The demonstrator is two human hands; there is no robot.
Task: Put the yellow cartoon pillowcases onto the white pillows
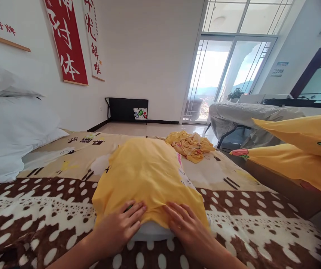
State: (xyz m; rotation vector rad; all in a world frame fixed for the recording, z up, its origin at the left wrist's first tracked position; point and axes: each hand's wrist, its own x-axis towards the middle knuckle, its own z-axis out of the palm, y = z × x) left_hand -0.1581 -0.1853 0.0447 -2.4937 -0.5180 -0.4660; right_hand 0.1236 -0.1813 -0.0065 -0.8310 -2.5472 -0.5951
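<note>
A pillow in a yellow pillowcase (149, 175) lies on the bed in front of me, its white inner pillow (152, 232) showing at the near open end. My left hand (119, 226) rests on the near left edge of the case, fingers stretched and slightly curled over the cloth. My right hand (187, 224) lies on the near right edge, fingers spread flat on the fabric. Both hands press on the hem where yellow cloth meets white pillow.
A brown and white dotted blanket (37, 213) covers the near bed. White pillows (6, 127) are stacked at left. A crumpled yellow cloth (190, 145) lies beyond the pillow. Two more yellow pillows (297, 157) sit at right. A covered table (244, 116) stands by the glass doors.
</note>
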